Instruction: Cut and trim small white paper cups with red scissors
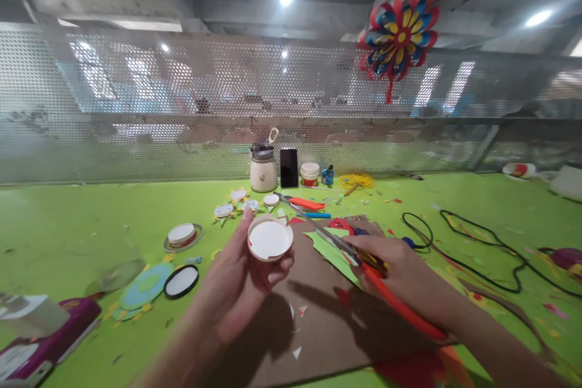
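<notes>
My left hand [240, 282] is closed around a shallow white paper cup base [271, 240], its round white face turned up toward me. Specks of red show on its rim. In my right hand [407, 270] is a pair of scissors [395, 303] with orange-red handles, the blades pointing up and left. Right beside the blades is a piece of light green paper [328, 253]; whether my right fingers also grip it, I cannot tell. Below both hands lies a brown cardboard sheet [313, 321] with small white scraps on it.
Behind stand a jar-like bottle [264, 173], a phone [288, 168], a white tub [310, 173] and a blue bottle [327, 176]. An orange-handled cutter [307, 202] lies ahead. Paper discs [182, 234] sit left, near a purple power strip [59, 333]; a black cable [491, 242] coils right.
</notes>
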`<state>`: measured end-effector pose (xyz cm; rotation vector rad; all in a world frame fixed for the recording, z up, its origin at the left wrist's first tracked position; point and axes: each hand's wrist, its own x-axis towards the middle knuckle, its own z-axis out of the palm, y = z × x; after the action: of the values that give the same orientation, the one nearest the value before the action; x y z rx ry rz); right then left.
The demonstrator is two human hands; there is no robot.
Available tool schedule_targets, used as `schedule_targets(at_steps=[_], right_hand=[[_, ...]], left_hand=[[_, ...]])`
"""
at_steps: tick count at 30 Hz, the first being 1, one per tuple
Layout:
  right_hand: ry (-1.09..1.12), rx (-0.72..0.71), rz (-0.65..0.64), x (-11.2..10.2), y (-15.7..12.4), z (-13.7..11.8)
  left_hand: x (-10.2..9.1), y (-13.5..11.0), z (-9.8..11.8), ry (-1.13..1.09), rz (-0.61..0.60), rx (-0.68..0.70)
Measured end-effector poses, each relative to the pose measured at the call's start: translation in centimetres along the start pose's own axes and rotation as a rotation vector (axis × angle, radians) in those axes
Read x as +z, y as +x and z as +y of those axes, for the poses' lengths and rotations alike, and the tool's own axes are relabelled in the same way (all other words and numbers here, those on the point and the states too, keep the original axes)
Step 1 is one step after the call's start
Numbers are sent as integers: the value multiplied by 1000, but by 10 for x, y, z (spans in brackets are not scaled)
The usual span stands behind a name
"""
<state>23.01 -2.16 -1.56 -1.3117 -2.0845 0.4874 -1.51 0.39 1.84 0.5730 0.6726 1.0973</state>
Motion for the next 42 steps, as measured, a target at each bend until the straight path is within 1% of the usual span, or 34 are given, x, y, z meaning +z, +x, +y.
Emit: schedule_targets(at_steps=[3,6,9,11,13,16,18,20,21,24,26,30,32,36,40,42], right_hand=[[-129,-76,96,1,-3,4],[-243,-66,154,2,-8,9],[-224,-66,139,4,-11,18],[-193,-78,160,5,-13,24],[-165,-85,182,7,-14,27],[-125,-125,167,9,-17,29],[-155,-174,182,10,-20,28],[-232,-202,221,9,-21,27],[-277,-206,251,9,-21,26],[-393,-224,360,5,-20,23],[-395,-256,410,2,-21,20],[-253,-274,386,1,-24,18],[-226,-287,378,3,-25,21],[-255,-315,354,5,-25,28],[-323,-380,340,4,-23,29],[-332,-398,330,2,-23,28]], left_hand=[[-2,1,2,26,-40,-9],[-4,1,2,38,-66,-8],[-8,1,0,45,-36,24],[-12,1,-2,43,-25,52],[-15,2,-2,33,-52,77],[-19,4,-1,23,-89,72],[-21,5,0,28,-68,49],[-23,6,2,35,-61,45],[-24,6,2,37,-78,51],[-28,7,5,42,-189,80],[-29,7,7,61,-250,104],[-28,6,8,142,-332,140],[-26,5,6,174,-369,139],[-25,2,3,185,-423,127],[-26,0,1,187,-408,124],[-26,-1,1,191,-437,117]])
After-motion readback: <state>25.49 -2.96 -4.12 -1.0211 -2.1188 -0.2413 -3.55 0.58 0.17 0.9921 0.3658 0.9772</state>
